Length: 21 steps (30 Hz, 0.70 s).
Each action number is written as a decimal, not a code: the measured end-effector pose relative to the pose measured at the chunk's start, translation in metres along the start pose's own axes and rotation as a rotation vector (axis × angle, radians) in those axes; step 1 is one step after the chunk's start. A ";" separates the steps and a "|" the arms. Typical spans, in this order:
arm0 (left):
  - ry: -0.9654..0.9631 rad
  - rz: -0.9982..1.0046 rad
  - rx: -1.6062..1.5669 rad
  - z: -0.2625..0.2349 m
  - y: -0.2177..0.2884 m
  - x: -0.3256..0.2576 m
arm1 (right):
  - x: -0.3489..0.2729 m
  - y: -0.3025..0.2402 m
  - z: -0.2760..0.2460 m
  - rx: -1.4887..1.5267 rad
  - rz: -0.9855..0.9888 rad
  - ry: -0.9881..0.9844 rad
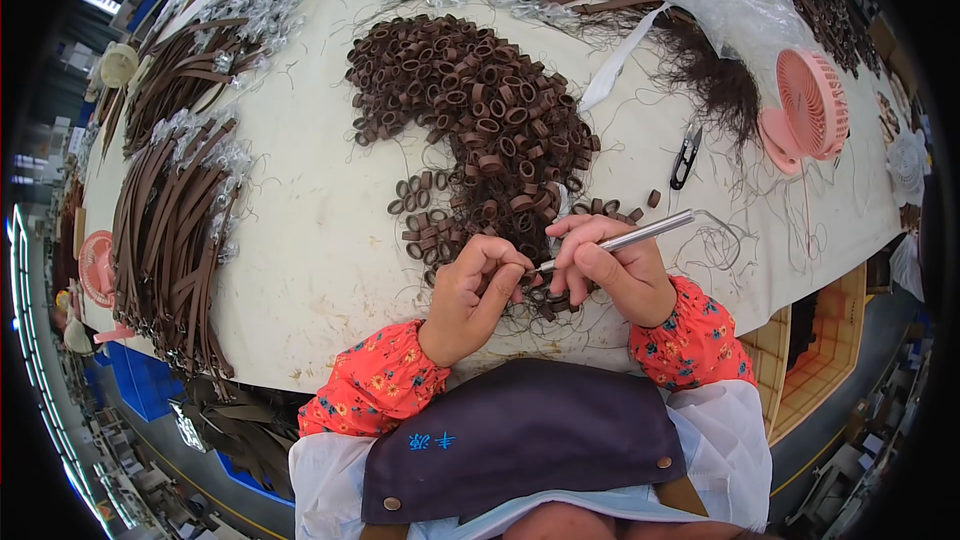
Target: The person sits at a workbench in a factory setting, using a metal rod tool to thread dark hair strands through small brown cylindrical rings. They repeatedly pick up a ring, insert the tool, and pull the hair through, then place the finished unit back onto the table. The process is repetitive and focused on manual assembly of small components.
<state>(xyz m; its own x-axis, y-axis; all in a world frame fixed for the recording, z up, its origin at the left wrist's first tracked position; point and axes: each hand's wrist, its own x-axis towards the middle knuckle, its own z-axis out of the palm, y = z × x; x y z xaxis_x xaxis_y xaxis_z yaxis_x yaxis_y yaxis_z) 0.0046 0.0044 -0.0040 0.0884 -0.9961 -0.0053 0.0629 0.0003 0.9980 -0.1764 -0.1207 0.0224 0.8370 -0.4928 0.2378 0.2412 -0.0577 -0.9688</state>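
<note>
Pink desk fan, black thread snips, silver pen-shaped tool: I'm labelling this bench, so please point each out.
Pink desk fan point(812, 103), head view, on its round grille.
Black thread snips point(685, 156), head view, mid-body.
Silver pen-shaped tool point(640, 233), head view, on its shaft above the right hand point(615, 275).

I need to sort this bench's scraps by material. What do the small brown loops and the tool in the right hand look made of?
Brown loops: likely leather or a leather-like synthetic, matte, with flat cut edges; the view can't tell which. Tool in the right hand: probably metal, a slim silver shaft with a bright sheen.
</note>
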 end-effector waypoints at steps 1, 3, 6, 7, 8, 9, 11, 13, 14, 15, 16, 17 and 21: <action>-0.001 -0.001 0.006 0.000 0.000 0.000 | 0.000 0.000 0.000 -0.001 0.003 0.000; 0.002 -0.007 0.008 0.000 0.000 0.000 | 0.000 0.000 0.000 -0.006 0.005 0.001; 0.008 -0.016 -0.011 0.001 0.000 0.000 | -0.001 0.001 0.000 0.013 -0.010 0.023; 0.007 -0.016 -0.023 0.001 0.001 0.000 | -0.003 0.002 0.001 0.040 -0.026 0.044; 0.007 -0.016 -0.034 0.001 0.001 0.000 | -0.004 0.003 0.001 0.067 -0.041 0.065; 0.013 -0.014 -0.027 0.001 0.001 0.001 | -0.003 0.002 0.001 -0.008 -0.068 0.089; 0.025 -0.008 -0.015 0.001 0.002 0.001 | -0.002 0.001 0.001 -0.156 -0.122 0.134; 0.030 0.007 0.014 0.001 0.000 0.002 | 0.001 0.006 0.004 -0.450 -0.169 0.129; 0.032 0.015 0.029 0.002 -0.001 0.002 | 0.004 0.007 0.008 -0.563 -0.228 0.117; 0.061 0.001 0.000 0.003 -0.001 0.002 | 0.008 0.007 0.013 -0.674 -0.289 0.102; 0.090 -0.012 -0.029 0.007 0.000 0.002 | 0.008 0.013 0.016 -0.647 -0.311 0.114; 0.119 -0.026 -0.058 0.008 0.000 0.002 | 0.007 0.014 0.017 -0.638 -0.310 0.114; 0.089 -0.065 -0.127 0.006 0.000 0.003 | 0.007 0.013 0.018 -0.615 -0.306 0.094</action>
<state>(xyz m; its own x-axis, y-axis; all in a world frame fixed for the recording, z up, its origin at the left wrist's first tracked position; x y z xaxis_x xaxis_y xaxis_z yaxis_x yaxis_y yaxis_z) -0.0010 0.0006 -0.0038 0.1670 -0.9826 -0.0811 0.1963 -0.0475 0.9794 -0.1588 -0.1090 0.0122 0.7233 -0.4472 0.5261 0.1138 -0.6743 -0.7297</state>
